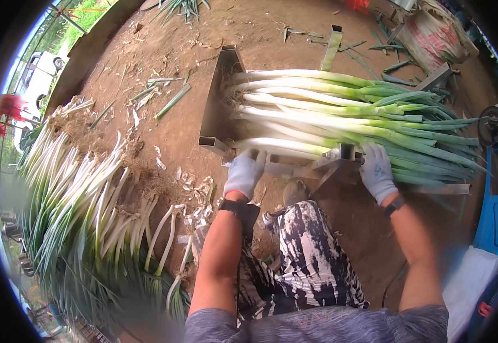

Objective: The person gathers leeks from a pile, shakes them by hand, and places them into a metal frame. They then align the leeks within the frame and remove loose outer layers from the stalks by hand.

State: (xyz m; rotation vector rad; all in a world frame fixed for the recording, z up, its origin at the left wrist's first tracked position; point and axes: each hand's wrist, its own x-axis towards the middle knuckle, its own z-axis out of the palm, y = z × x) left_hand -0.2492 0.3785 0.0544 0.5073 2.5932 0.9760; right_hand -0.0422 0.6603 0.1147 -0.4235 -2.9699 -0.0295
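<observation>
Long green onions (329,117) lie side by side in a metal frame (221,97), their roots against its left plate and their green tops spread to the right. My left hand (245,173), in a white glove, is at the near edge of the white stalks, beside the frame's near left corner; its fingertips are partly hidden. My right hand (378,172), also gloved, rests at the near edge of the green leaves, just right of a metal post (346,152). Its fingers are bent, and what they hold, if anything, cannot be made out.
A large heap of green onions (89,211) lies on the soil at the left. Loose leaves (173,101) and peelings are scattered around. A woven sack (435,37) stands at the back right, a blue plastic object (496,214) at the right edge.
</observation>
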